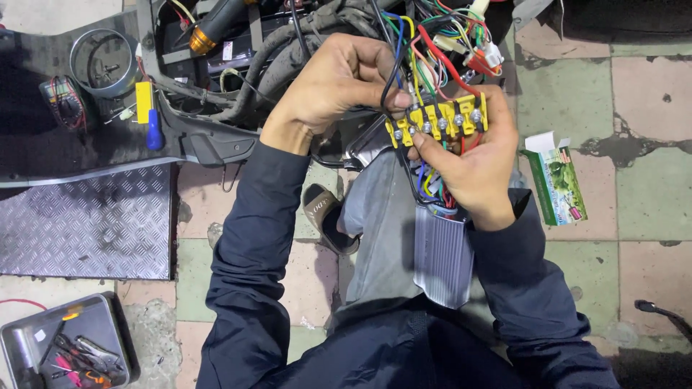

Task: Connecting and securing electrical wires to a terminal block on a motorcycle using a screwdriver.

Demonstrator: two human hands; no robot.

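My right hand [479, 169] grips the top end of a ribbed silver controller box [443, 259] that rests on my knee. The box's yellow terminal block [437, 119], with a row of screws, sits against my right fingers. My left hand [335, 83] pinches a black wire [390, 79] at the block's left end. Several coloured wires [440, 43] run from the block up into an open vehicle frame.
The open frame holds black cable bundles [288, 50] and an orange-capped shock absorber [205, 32]. A blue-handled screwdriver [154, 130] and a round metal tin [103, 63] lie at left, above a chequer plate [86, 223]. A tool tray [65, 349] is bottom left, a green carton [559, 180] on the right tiles.
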